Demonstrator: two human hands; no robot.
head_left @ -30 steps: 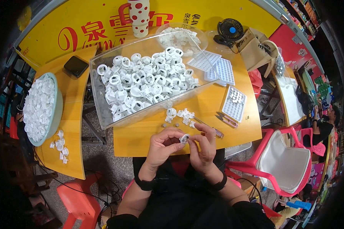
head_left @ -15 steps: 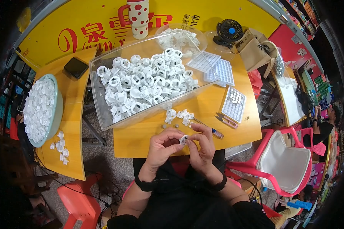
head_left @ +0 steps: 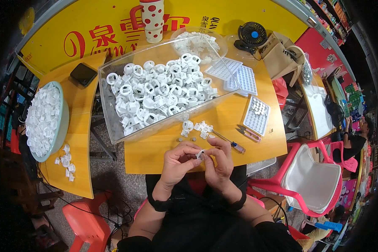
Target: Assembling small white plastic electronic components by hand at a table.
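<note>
Between my two hands, above the front edge of the table, is a small round white plastic part [head_left: 200,153] with a dark spot on it. My left hand [head_left: 178,163] pinches it from the left with thumb and fingertips. From the right, my right hand [head_left: 219,163] grips the same part, its fingers curled and partly hiding it. Just beyond the hands lie several loose white plastic parts [head_left: 203,128] and two small grey discs [head_left: 193,139]. A screwdriver [head_left: 233,143] with a clear, coloured handle rests by my right hand's fingers.
A clear bin [head_left: 109,126] heaped with white parts takes up the table's middle. White trays [head_left: 247,122] and pink-handled pliers [head_left: 248,133] are at right. A fan [head_left: 252,34] and spotted tumbler [head_left: 152,21] stand behind. A heaped green basin [head_left: 64,122] sits at left; a pink chair [head_left: 277,178] is at right.
My fingers have shifted slightly around the small white part, which is turned a little and sits a touch further left. The screwdriver's handle shows more fully beside my right hand.
</note>
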